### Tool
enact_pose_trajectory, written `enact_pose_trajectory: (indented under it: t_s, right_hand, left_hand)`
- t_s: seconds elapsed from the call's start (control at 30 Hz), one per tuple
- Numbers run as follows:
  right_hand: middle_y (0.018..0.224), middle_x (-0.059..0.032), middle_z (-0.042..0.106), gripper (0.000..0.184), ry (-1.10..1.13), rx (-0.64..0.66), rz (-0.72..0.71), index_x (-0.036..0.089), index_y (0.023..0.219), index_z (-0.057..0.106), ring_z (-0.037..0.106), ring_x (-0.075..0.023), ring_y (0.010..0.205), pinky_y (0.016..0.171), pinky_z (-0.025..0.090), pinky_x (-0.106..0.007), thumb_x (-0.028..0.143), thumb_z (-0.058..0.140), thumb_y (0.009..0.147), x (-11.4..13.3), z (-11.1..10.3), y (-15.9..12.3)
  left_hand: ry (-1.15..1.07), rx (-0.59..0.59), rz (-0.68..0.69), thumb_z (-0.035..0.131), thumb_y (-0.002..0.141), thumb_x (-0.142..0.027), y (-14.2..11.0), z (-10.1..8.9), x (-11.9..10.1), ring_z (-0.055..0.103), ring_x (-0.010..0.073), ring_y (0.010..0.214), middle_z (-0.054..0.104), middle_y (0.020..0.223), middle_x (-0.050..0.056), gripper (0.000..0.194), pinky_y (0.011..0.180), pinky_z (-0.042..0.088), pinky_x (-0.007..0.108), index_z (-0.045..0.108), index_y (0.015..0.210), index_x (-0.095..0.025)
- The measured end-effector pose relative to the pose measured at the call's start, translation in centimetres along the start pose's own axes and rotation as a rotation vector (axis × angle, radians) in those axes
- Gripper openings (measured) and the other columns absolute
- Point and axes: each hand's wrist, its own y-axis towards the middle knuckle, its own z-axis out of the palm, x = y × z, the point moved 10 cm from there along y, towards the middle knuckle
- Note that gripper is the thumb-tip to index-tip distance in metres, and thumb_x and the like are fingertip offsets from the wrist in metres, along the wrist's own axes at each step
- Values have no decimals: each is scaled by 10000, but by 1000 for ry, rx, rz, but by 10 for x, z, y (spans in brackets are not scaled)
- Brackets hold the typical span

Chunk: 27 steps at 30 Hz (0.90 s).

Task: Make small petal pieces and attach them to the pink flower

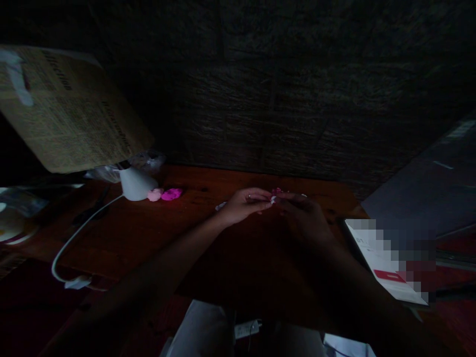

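Note:
Over the dark wooden table, my left hand and my right hand meet at the fingertips. Between them they pinch a small white lump, soft-looking like modelling clay. A ring shows on a finger of my left hand. Just behind the fingertips lies a small pink piece. A whitish piece sits partly hidden behind my left wrist, and another white bit shows beyond my right hand. Farther left, a pale pink lump touches a bright magenta lump. The scene is very dim.
A lamp with a newsprint-patterned shade and white base stands at the left; its white cord hangs over the table's front edge. A lit, partly blurred screen or booklet lies right. A dark textured wall rises behind.

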Motion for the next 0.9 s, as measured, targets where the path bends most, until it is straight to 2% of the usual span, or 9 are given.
enact_pose_trajectory:
  t_s: [0.23,0.5,0.73,0.9]
  right_hand:
    - [1062,-86,794,333,-4,-18,3,237,850,813,697,-278,1020,786,540,-371,473,874,623,-1,-1,1]
    - [1096,-82,789,361,19,-1,4,240,871,823,697,-294,1044,809,565,-399,485,885,613,-1,2,-1]
    - [1150,-89,780,403,52,-3,35,235,874,823,701,-286,1036,822,564,-389,451,921,548,-2,2,0]
    - [1196,-87,767,389,52,3,10,247,893,822,689,-302,1106,844,570,-404,467,904,582,2,2,-2]
  left_hand:
    - [26,-26,-23,857,681,-363,-1,-2,1,682,154,860,758,1010,84,413,686,512,242,736,1004,-136]
    - [58,-56,-8,850,684,-395,-1,-5,1,687,172,881,770,1012,87,392,681,499,244,758,969,-143]
    - [76,-70,-2,839,700,-384,-1,-8,0,694,174,887,779,1010,89,372,676,494,241,764,977,-148]
    - [116,-105,31,824,721,-407,-3,-11,-5,695,172,858,783,978,81,345,679,496,253,771,947,-154]
